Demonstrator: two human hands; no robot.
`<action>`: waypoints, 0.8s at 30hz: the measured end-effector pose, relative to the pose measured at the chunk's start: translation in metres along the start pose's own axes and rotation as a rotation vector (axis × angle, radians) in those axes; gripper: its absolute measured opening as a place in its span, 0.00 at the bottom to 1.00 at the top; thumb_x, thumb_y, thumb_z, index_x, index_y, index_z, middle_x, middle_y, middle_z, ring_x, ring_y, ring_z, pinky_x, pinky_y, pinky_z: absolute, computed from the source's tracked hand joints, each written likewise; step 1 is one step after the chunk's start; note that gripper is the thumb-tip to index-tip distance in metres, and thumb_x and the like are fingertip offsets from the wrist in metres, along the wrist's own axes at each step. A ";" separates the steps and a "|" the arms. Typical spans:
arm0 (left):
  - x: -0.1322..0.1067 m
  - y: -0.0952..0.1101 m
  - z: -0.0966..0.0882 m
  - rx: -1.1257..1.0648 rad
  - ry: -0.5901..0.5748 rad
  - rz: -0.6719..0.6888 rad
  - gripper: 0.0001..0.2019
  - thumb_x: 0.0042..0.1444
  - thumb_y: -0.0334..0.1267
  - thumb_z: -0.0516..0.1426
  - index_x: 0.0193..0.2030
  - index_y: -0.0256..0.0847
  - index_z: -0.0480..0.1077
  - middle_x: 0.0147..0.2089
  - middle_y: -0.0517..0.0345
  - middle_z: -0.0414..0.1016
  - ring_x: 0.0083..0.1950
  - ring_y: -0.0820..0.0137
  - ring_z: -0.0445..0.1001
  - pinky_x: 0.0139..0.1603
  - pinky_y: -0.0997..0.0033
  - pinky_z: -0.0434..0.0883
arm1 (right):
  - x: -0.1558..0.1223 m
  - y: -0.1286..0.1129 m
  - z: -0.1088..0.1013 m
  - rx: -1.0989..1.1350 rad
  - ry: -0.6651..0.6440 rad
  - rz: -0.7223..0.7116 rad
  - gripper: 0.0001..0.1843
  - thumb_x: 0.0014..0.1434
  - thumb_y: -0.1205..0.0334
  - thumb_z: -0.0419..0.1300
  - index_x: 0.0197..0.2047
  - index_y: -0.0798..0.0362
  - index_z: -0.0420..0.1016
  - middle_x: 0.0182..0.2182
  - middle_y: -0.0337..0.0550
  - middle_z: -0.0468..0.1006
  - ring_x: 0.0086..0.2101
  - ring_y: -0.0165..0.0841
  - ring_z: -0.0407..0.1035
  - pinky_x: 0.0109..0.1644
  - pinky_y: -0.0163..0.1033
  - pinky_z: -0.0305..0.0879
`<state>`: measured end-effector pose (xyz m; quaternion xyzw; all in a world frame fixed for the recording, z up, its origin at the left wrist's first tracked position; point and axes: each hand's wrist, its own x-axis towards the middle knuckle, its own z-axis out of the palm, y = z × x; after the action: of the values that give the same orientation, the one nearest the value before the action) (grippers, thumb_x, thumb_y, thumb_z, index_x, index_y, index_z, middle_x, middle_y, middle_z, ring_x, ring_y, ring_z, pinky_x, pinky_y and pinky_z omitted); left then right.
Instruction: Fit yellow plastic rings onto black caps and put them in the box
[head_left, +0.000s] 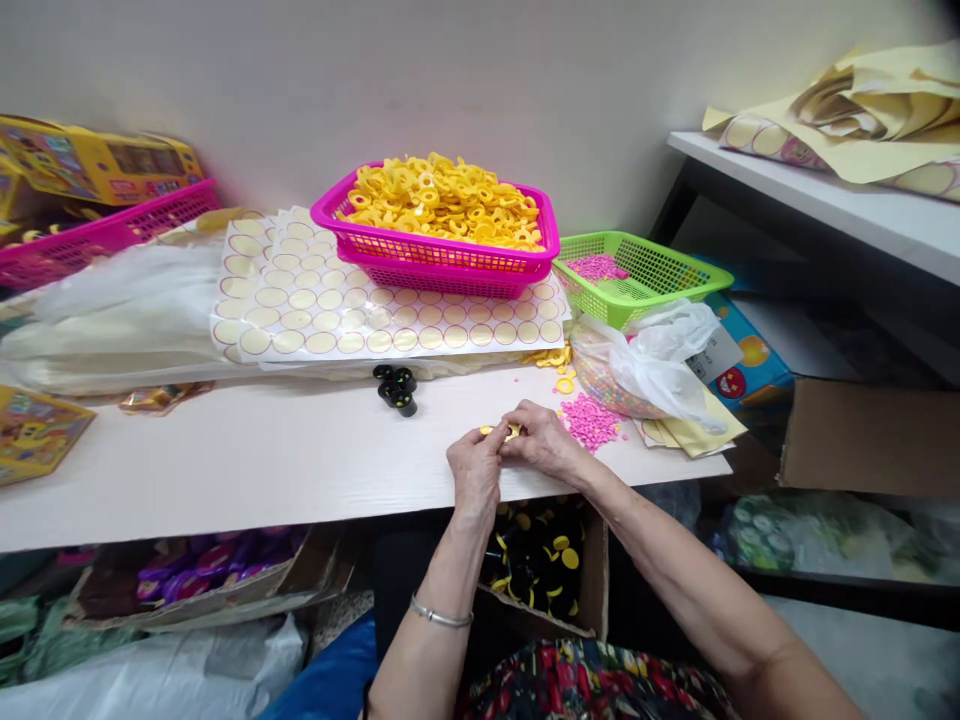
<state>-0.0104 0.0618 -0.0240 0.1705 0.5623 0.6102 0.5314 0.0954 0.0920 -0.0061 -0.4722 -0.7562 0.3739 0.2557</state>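
Note:
Above the table's front edge, my left hand [475, 468] and my right hand [546, 442] meet, fingers pinched round a small yellow plastic piece [513, 431]. A dark spot shows at its middle; the fingers cover much of it. Just right of my right hand lies a heap of small pink pieces [591, 422]. Several yellow ring-shaped pieces [564, 382] lie behind them. To the left, a cluster of small black cylindrical pieces with yellow inside [396, 390] stands on the white table [300, 450]. Below my hands is a cardboard box [595, 575] of black and yellow pieces.
A pink basket [450, 262] heaped with yellow ring pieces sits on sticker sheets [300, 300]. Right of it are a green basket [645, 275] and a plastic bag of small coloured beads [652, 370]. A white shelf [825, 190] juts in at right.

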 end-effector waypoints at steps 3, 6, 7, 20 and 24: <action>0.000 -0.001 0.003 0.014 0.015 0.036 0.15 0.29 0.40 0.66 0.19 0.32 0.68 0.16 0.65 0.64 0.14 0.84 0.53 0.14 0.80 0.48 | -0.002 0.005 0.000 0.251 -0.011 0.017 0.05 0.47 0.64 0.61 0.31 0.55 0.75 0.28 0.36 0.66 0.28 0.25 0.61 0.31 0.30 0.56; 0.001 -0.002 0.003 0.072 0.030 0.046 0.15 0.32 0.41 0.65 0.18 0.33 0.65 0.11 0.69 0.57 0.13 0.84 0.51 0.13 0.81 0.48 | -0.004 0.010 0.007 0.492 0.056 0.112 0.14 0.55 0.55 0.54 0.31 0.56 0.75 0.26 0.37 0.68 0.23 0.24 0.60 0.26 0.30 0.55; 0.001 -0.002 0.003 0.088 0.031 0.042 0.15 0.32 0.41 0.65 0.18 0.33 0.65 0.11 0.70 0.56 0.12 0.84 0.51 0.12 0.81 0.48 | -0.004 0.011 0.011 0.548 0.101 0.171 0.16 0.55 0.53 0.53 0.29 0.57 0.74 0.23 0.37 0.68 0.21 0.23 0.58 0.24 0.30 0.53; 0.013 -0.002 0.001 0.149 0.002 -0.028 0.15 0.30 0.39 0.65 0.16 0.33 0.64 0.11 0.65 0.61 0.13 0.81 0.56 0.13 0.80 0.52 | 0.001 0.013 0.037 0.807 0.238 0.471 0.15 0.49 0.51 0.55 0.24 0.57 0.67 0.09 0.33 0.63 0.09 0.22 0.54 0.10 0.26 0.46; 0.014 0.001 -0.001 0.149 -0.033 -0.021 0.18 0.28 0.43 0.66 0.17 0.33 0.63 0.12 0.66 0.60 0.12 0.82 0.55 0.13 0.80 0.52 | 0.001 0.012 0.043 0.868 0.237 0.463 0.19 0.48 0.46 0.55 0.26 0.56 0.66 0.13 0.35 0.68 0.10 0.23 0.58 0.11 0.26 0.53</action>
<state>-0.0168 0.0736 -0.0284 0.2137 0.5990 0.5580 0.5331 0.0696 0.0819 -0.0413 -0.5169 -0.3721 0.6445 0.4231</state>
